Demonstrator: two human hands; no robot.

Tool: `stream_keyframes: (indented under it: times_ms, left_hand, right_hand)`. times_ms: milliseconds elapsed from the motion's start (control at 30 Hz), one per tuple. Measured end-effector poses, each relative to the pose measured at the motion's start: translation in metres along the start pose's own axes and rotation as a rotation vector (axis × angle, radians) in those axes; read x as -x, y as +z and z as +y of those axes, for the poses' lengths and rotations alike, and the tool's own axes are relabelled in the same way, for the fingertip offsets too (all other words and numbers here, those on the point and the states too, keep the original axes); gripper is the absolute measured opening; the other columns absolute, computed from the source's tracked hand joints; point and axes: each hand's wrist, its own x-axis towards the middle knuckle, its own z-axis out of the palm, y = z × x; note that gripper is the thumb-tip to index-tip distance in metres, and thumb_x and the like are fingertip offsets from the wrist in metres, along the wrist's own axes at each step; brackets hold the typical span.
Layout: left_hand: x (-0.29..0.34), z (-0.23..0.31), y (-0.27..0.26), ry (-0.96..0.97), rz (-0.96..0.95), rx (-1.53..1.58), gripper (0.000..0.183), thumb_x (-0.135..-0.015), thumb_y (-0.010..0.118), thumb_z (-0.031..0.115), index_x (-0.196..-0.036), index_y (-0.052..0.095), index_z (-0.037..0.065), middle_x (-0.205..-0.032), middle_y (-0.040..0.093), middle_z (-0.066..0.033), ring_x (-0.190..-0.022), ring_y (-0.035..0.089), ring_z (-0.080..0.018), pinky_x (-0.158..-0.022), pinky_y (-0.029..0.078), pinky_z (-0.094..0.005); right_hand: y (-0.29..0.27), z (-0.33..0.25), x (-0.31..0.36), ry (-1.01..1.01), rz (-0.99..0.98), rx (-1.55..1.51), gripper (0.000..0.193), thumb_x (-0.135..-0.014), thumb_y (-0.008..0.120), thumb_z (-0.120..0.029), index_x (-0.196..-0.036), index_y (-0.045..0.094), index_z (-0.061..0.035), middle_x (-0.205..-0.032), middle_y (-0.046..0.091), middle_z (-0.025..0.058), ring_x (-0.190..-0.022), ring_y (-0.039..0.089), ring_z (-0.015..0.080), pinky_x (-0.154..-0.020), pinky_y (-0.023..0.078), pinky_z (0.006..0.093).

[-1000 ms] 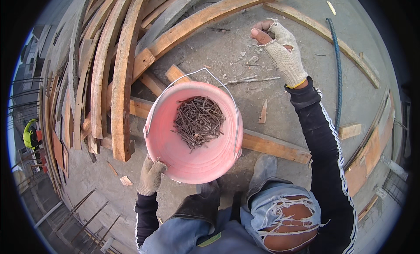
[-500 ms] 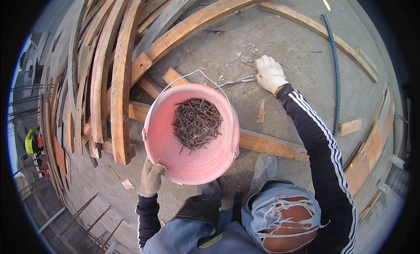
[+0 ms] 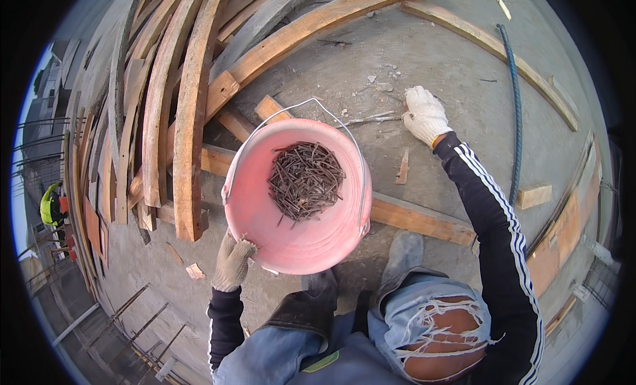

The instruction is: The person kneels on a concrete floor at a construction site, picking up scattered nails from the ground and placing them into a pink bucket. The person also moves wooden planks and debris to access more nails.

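Observation:
A pink bucket (image 3: 265, 236) with a wire handle (image 3: 344, 130) stands in front of me, holding a heap of rusty nails (image 3: 306, 179). At its near left rim is my left hand (image 3: 232, 262) in a knitted glove, fingers closed over the edge. My right hand (image 3: 426, 114), in a white glove, is low over the concrete floor beyond the bucket to the right. Its fingers are curled together; a small brownish bit shows at the fingertips, too little to name. Beside it lie a thin pale stick (image 3: 374, 118) and scattered crumbs of debris (image 3: 384, 87).
Long timber boards (image 3: 192, 120) are piled at the left, and a wooden beam (image 3: 424, 220) runs behind the bucket. At the right lie a bluish ribbed bar (image 3: 514, 113) and a wood block (image 3: 534, 196). Someone in a yellow-green vest (image 3: 50, 206) is far left.
The whole view has shifted slightly. My right hand has moved a little to the right, away from the debris. My left hand keeps its hold on the bucket rim.

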Motion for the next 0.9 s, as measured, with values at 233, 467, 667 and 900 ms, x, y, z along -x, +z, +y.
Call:
stream_keyframes:
  times_ms: [233,467,667,900]
  left_hand:
    - [0.002,-0.002,-0.005,-0.023,0.022,-0.098,0.051,-0.097,0.060,0.008,-0.146,0.049,0.001,-0.109,0.063,-0.0019,-0.091,0.060,-0.0111,-0.081,0.050,-0.0277]
    - [-0.004,-0.014,-0.021,-0.035,0.036,-0.070,0.052,-0.096,0.059,0.004,-0.147,0.050,0.001,-0.108,0.060,-0.0006,-0.090,0.058,-0.0101,-0.081,0.049,-0.0268]
    - [-0.006,-0.020,-0.028,0.036,-0.007,-0.102,0.045,-0.096,0.059,0.008,-0.141,0.053,0.002,-0.105,0.058,0.0008,-0.091,0.054,-0.0084,-0.081,0.047,-0.0261]
    - [-0.003,-0.009,-0.014,0.031,0.058,-0.046,0.041,-0.097,0.059,0.012,-0.136,0.054,0.003,-0.096,0.056,0.0025,-0.085,0.054,-0.0086,-0.078,0.046,-0.0259]
  right_hand:
    - [-0.106,-0.062,0.019,-0.047,0.539,-0.647,0.016,-0.101,0.068,-0.019,-0.107,0.068,-0.0044,-0.096,0.072,0.0141,-0.083,0.070,0.0323,-0.077,0.055,0.0392]
    - [-0.113,-0.077,0.043,-0.112,0.322,-0.777,0.021,-0.100,0.070,-0.024,-0.108,0.070,-0.0037,-0.099,0.072,0.0139,-0.088,0.071,0.0308,-0.081,0.057,0.0401]
    - [-0.019,0.054,0.015,0.399,0.178,-0.173,0.025,-0.094,0.067,-0.021,-0.115,0.070,-0.0081,-0.114,0.065,0.0180,-0.109,0.066,0.0391,-0.093,0.054,0.0478]
    - [0.010,0.094,0.018,0.261,0.139,0.040,0.028,-0.087,0.067,-0.019,-0.113,0.064,-0.0074,-0.110,0.066,0.0147,-0.106,0.067,0.0375,-0.094,0.054,0.0465]
